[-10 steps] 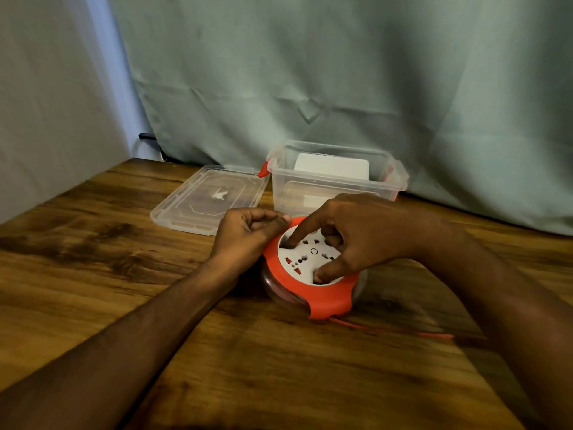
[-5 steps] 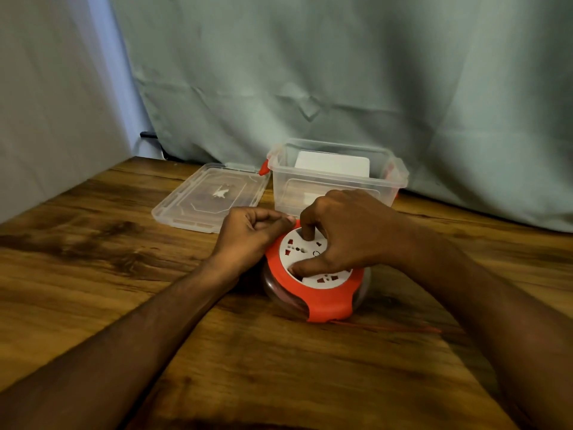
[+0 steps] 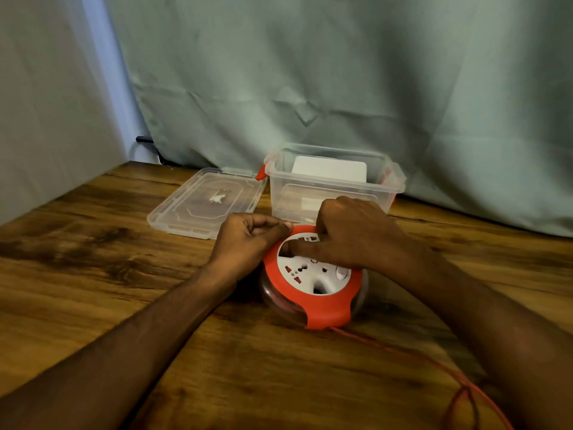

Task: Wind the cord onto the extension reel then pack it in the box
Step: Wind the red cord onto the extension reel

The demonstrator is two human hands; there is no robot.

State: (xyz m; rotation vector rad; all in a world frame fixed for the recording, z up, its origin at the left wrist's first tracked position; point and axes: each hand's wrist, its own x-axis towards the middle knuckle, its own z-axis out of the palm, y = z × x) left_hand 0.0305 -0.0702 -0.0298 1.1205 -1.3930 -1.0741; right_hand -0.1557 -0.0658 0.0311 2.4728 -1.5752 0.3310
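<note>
the round orange extension reel with a white socket face [image 3: 313,283] sits on the wooden table [image 3: 93,274], just in front of the clear plastic box with orange latches [image 3: 333,187]. the left hand [image 3: 248,243], curled into a fist, presses against the reel's left rim. the right hand [image 3: 350,234] rests on the socket face, fingers bent, thumb seemingly in a recess. the thin orange cord [image 3: 434,364] trails from the reel's near edge toward the lower right. a clear flat lid [image 3: 204,206] lies left of the box.
</note>
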